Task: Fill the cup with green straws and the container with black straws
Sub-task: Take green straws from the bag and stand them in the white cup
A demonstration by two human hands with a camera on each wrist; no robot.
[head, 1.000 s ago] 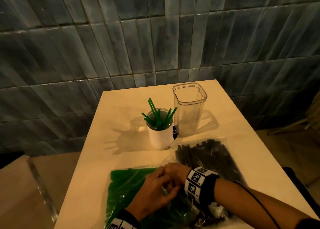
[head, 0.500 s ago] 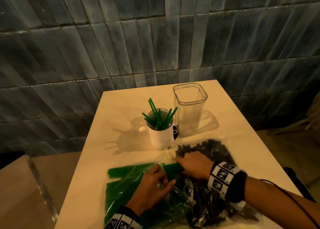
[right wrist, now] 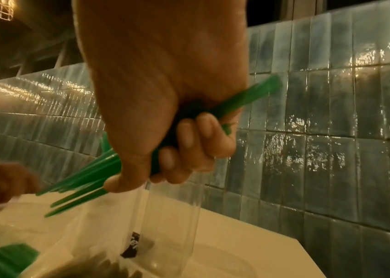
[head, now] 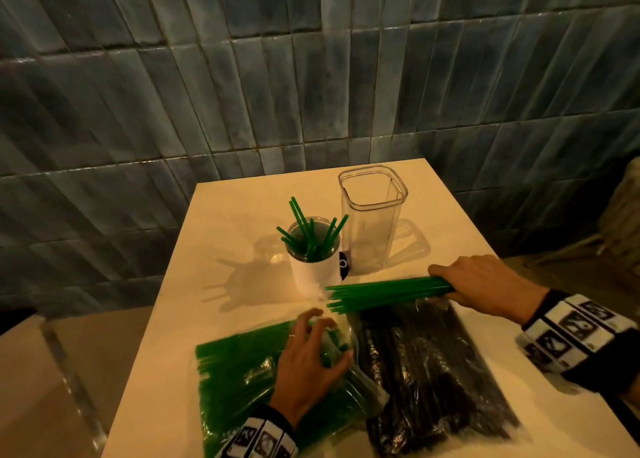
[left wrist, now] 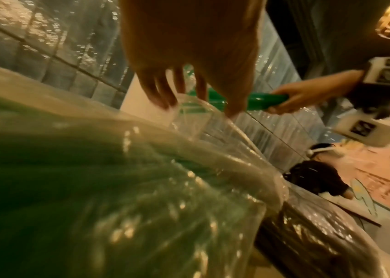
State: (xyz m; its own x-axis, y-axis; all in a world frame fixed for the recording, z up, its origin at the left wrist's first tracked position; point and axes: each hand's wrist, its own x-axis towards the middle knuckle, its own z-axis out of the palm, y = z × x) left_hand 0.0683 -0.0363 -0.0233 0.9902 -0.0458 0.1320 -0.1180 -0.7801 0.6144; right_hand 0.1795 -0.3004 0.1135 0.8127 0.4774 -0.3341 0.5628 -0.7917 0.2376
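A white cup [head: 313,267] holding several green straws stands mid-table, with a clear square container [head: 372,222] just right of it, nothing in it. My right hand [head: 446,284] grips a bundle of green straws [head: 388,293] held level in front of the container, above a bag of black straws [head: 426,364]. In the right wrist view my right hand [right wrist: 165,159] wraps the bundle [right wrist: 82,190], the container [right wrist: 170,225] below it. My left hand [head: 325,336] holds the plastic mouth of the bag of green straws [head: 239,371]; its fingers [left wrist: 160,94] touch the clear film.
The cream table [head: 242,208] is small and butts against a dark tiled wall [head: 311,76]. Both bags fill its near half. Its left edge and right edge drop to the floor. A chair [head: 623,222] stands at the far right.
My right hand has drawn a bundle of green straws out of the bag and swung right and forward toward the container. The left hand stayed on the green bag's mouth.
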